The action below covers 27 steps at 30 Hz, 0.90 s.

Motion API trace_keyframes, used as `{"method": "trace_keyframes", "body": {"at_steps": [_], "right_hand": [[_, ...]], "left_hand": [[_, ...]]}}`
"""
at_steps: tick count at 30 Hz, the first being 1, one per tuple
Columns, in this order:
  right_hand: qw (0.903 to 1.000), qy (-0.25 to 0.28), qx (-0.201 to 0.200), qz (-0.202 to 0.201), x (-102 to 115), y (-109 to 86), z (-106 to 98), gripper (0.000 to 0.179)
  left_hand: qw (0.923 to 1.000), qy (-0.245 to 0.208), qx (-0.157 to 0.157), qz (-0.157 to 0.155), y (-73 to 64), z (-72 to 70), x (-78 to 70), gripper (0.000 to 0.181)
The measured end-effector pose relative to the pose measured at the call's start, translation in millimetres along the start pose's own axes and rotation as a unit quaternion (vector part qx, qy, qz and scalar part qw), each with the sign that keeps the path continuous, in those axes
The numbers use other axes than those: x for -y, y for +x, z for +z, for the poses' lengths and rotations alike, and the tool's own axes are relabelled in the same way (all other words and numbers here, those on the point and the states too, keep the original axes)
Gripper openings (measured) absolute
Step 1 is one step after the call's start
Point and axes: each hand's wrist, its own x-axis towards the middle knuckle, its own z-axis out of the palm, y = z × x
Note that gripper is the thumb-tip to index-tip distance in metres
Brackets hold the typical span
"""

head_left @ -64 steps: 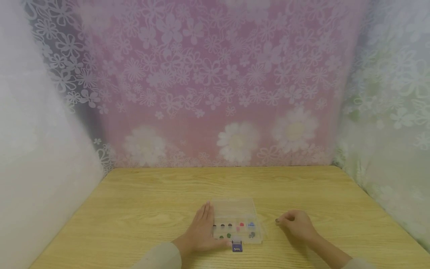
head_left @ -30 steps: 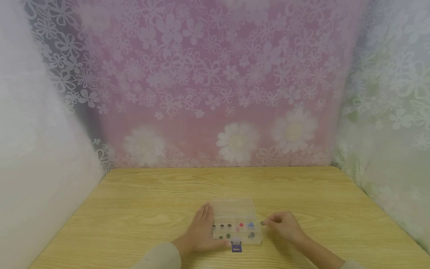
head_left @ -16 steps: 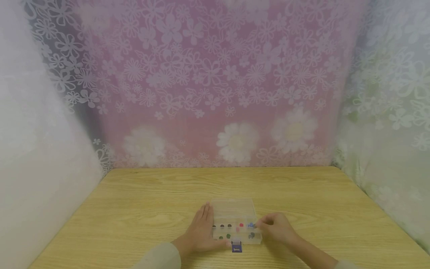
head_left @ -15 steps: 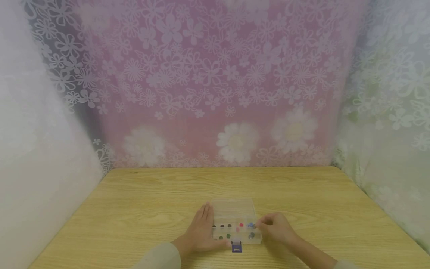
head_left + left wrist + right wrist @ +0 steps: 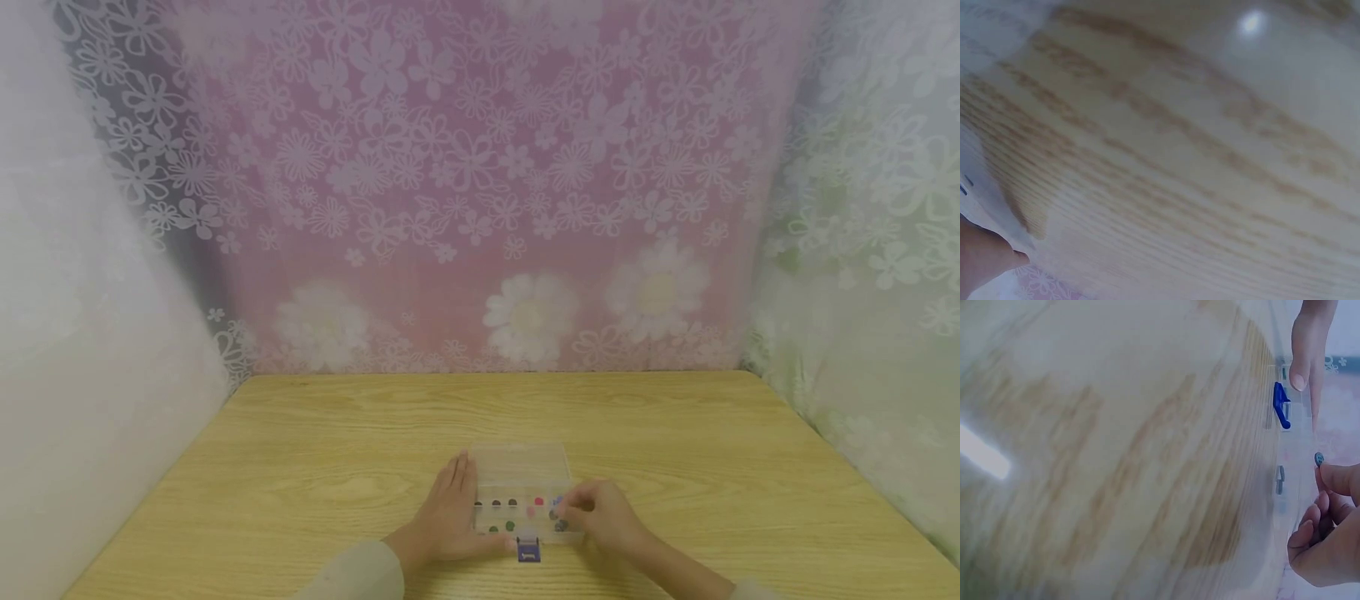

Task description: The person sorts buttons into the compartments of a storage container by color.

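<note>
A clear compartment box (image 5: 491,517) stands on the table with its lid (image 5: 521,463) swung back. My left hand (image 5: 450,518) rests along its left side, fingers straight and thumb along the front edge. Above the right-hand compartments, my right hand (image 5: 609,518) pinches a small grey-blue button (image 5: 1319,459) between thumb and forefinger. Inside the box lie black buttons (image 5: 496,503), a red one (image 5: 538,502), green ones (image 5: 510,527) and dark grey ones (image 5: 561,527). Blue pieces (image 5: 557,501) at the back right are partly hidden by the right fingertips.
A dark blue latch (image 5: 528,551) hangs from the box's front edge. The wooden table (image 5: 337,433) extends around the box. A pink flowered curtain (image 5: 465,208) stands behind it, with pale sheets (image 5: 97,333) at the sides.
My right hand has moved left from beside the box to over its right-hand compartments, carrying the pinched button. The left hand and the box have stayed in place.
</note>
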Motion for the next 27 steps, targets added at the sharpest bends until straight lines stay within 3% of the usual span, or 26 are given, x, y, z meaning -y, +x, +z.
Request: {"method": "trace_keyframes", "body": {"at_steps": [18, 27], "right_hand": [[0.9961, -0.055, -0.033, -0.061, -0.5, -1.9, 9.5, 0.005], [0.9954, -0.069, -0.032, -0.058, -1.3, -1.0, 11.2, 0.006]], "left_hand": [[0.9999, -0.012, 0.001, -0.005, 2.2, 2.1, 3.1, 0.118], [0.9999, -0.016, 0.001, -0.004, 0.5, 1.5, 1.6, 0.118]]}}
